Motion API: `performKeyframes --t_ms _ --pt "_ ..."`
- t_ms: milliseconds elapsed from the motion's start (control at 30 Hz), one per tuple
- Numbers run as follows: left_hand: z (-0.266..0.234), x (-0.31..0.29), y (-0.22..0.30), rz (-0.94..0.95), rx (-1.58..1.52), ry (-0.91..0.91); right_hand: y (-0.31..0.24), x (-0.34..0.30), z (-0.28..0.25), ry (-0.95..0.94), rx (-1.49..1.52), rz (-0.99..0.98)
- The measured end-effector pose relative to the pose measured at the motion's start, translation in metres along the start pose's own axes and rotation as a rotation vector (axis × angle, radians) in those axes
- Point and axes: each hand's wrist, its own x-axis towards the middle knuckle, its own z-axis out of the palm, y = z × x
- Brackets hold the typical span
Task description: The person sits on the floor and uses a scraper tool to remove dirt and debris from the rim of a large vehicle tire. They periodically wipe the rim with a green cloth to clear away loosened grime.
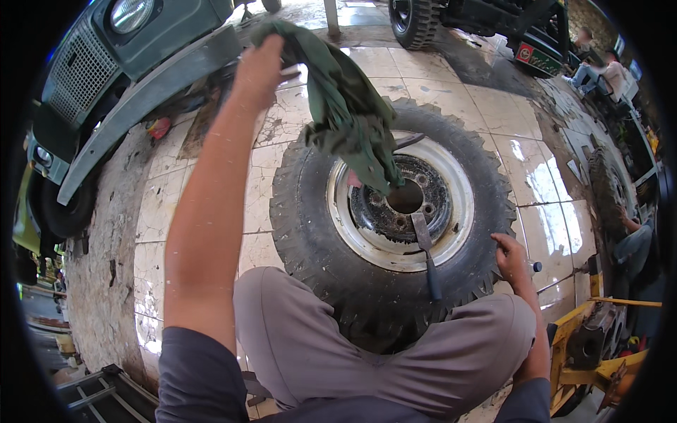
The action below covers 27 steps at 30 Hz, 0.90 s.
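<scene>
A large knobbly tyre (299,233) on a dirty white wheel rim (462,218) lies flat in front of my knees. My left hand (259,70) is raised at the far left of it, closed on a crumpled green cloth (345,106). The cloth hangs down over the rim, its lower end by the black hub's centre hole. A scraper (425,247) with a flat blade and blue handle rests across the rim's near side. My right hand (510,258) is at the tyre's right edge, fingers curled; whatever they may hold is hidden. A pinkish scrap (354,178) shows beside the cloth.
A green vehicle with a grey bumper (151,95) stands at left. Another vehicle's wheel (410,21) is at the far side. Yellow metal equipment (575,324) stands close at right. Another tyre (608,183) and several people are farther right. Pale tiles (508,113) cover the floor.
</scene>
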Motion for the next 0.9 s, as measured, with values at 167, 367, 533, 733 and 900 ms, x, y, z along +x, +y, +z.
performKeyframes --t_ms 167,367,533,733,900 --pt "-0.014 -0.021 0.096 0.215 -0.143 0.130 -0.022 0.020 -0.009 0.011 -0.004 -0.001" --pt "-0.062 -0.017 0.029 0.109 0.334 0.000 -0.045 0.054 -0.009 -0.074 -0.030 -0.070" --pt "-0.067 -0.082 -0.111 -0.129 0.937 -0.381 -0.065 0.114 -0.010 -0.255 -0.183 -0.100" --pt "-0.112 -0.165 -0.263 0.138 1.341 -0.575 -0.106 0.214 0.054 -0.385 -0.485 -0.243" --pt "-0.088 -0.174 -0.280 0.174 1.193 -0.382 -0.071 0.300 0.157 -0.065 -0.563 -0.400"
